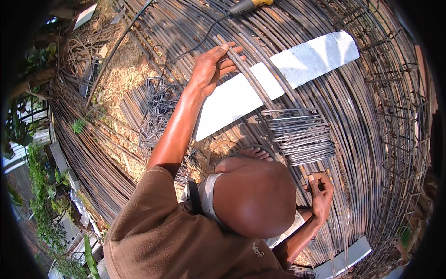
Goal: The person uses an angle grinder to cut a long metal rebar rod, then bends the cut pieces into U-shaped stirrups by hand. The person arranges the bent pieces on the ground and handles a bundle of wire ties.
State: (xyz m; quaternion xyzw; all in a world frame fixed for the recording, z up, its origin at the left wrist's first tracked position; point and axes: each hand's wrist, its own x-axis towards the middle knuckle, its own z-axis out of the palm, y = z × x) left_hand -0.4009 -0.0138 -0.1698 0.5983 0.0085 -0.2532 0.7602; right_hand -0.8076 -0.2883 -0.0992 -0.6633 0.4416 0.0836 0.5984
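My left hand (211,69) is closed around a steel bar (248,74), the thumb on top and the fingers reaching past it. That bar runs slantwise over a white board (241,100) to a stack of rectangular wire stirrups (302,137). Just below the stack is my right hand (321,197), its fingers curled and the thumb against them. What those fingers close on, if anything, cannot be made out among the rods. My bent knee and a bare foot (257,152) lie between my arms, left of the stirrups.
Long steel rods (357,121) cover the ground beneath. A second pale board (320,56) lies across them. At the top is a yellow power tool (248,6) with a black cord. Tangled stirrups (158,114) lie left; a tied bar cage (399,93) curves along the right.
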